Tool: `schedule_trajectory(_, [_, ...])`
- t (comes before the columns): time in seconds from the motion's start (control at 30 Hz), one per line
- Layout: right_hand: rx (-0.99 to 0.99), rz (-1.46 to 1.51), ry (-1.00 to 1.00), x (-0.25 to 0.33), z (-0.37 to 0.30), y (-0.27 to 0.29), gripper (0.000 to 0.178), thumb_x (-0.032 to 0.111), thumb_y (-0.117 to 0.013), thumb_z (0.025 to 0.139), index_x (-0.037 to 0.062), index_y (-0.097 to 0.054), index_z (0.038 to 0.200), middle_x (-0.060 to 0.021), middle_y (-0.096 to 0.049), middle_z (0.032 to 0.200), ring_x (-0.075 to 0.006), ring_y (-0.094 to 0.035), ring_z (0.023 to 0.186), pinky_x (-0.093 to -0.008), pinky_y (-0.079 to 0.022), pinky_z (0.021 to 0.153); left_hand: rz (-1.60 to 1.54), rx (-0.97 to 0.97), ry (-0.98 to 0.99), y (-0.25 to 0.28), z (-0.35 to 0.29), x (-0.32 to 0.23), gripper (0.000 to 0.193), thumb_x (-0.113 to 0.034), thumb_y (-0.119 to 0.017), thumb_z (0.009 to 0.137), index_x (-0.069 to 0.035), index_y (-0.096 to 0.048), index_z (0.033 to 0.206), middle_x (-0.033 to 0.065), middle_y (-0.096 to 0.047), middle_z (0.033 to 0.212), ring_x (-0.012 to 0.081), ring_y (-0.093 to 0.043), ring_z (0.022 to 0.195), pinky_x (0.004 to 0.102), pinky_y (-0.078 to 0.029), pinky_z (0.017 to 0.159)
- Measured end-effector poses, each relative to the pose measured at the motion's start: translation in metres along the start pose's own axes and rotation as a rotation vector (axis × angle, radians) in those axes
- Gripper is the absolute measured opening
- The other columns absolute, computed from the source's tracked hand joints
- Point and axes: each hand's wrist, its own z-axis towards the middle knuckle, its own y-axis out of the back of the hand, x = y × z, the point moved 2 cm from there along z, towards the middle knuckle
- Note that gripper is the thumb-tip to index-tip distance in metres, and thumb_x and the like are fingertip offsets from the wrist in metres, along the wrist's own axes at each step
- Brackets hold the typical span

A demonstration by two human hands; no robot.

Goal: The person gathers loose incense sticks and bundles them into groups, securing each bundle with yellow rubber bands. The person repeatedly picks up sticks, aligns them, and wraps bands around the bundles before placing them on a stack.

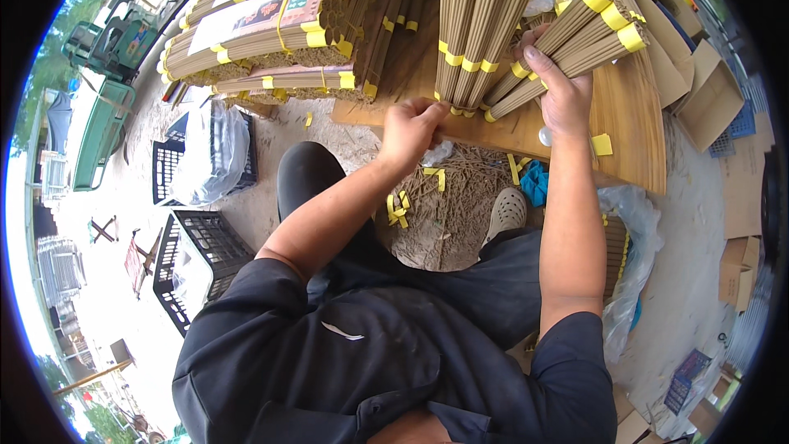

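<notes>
My right hand (564, 92) is closed round a few bundles of brown incense sticks (567, 45), banded with yellow paper at their ends. They tilt up to the right, their lower ends over the wooden table (633, 107). Left of them, more incense bundles (481, 29) with yellow bands stand together on the tabletop. My left hand (413, 130) is at the table's near edge, beside the foot of these standing bundles. Its fingers are curled in a pinch; whatever is between them is hidden.
Wrapped packs of incense (271, 25) are stacked at the table's left. Yellow paper scraps (398, 209) and broken sticks litter the ground between my legs. Black plastic crates (201, 259) stand at left, cardboard boxes (703, 90) at right. A plastic bag (637, 238) lies beside my right arm.
</notes>
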Motion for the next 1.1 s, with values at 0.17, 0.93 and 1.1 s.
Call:
schedule_trajectory(0.17, [0.068, -0.066, -0.018, 0.003, -0.004, -0.005, 0.029, 0.002, -0.071, 0.09, -0.0011, -0.061, 0.117, -0.0104, -0.069, 0.103, -0.0207, -0.067, 0.095, -0.0356, -0.055, 0.09, -0.363, -0.059, 0.452, -0.021, 0.0, 0.003, 0.021, -0.024, -0.071, 0.096, -0.005, -0.066, 0.091, 0.0004, -0.06, 0.075, 0.0101, -0.055, 0.058, 0.0237, -0.043, 0.047])
schedule_trajectory(0.93, [0.122, 0.203, -0.002, 0.034, -0.006, -0.007, 0.029, 0.004, -0.066, 0.087, 0.0008, -0.059, 0.115, -0.0129, -0.064, 0.096, -0.0238, -0.064, 0.088, -0.0421, -0.055, 0.083, -0.431, -0.218, 0.305, -0.04, 0.004, 0.01, 0.009, -0.01, -0.061, 0.096, -0.003, -0.057, 0.1, 0.0064, -0.066, 0.085, 0.0137, -0.062, 0.066, 0.028, -0.046, 0.054])
schedule_trajectory(1.1, [0.198, 0.429, 0.027, 0.06, -0.004, -0.018, 0.033, 0.006, -0.065, 0.087, 0.0032, -0.057, 0.12, -0.0113, -0.062, 0.097, -0.0237, -0.062, 0.09, -0.0459, -0.055, 0.086, -0.533, -0.235, 0.232, -0.039, 0.008, 0.021, 0.007, -0.007, -0.062, 0.094, -0.003, -0.056, 0.093, 0.0063, -0.062, 0.075, 0.0136, -0.055, 0.057, 0.0279, -0.041, 0.05])
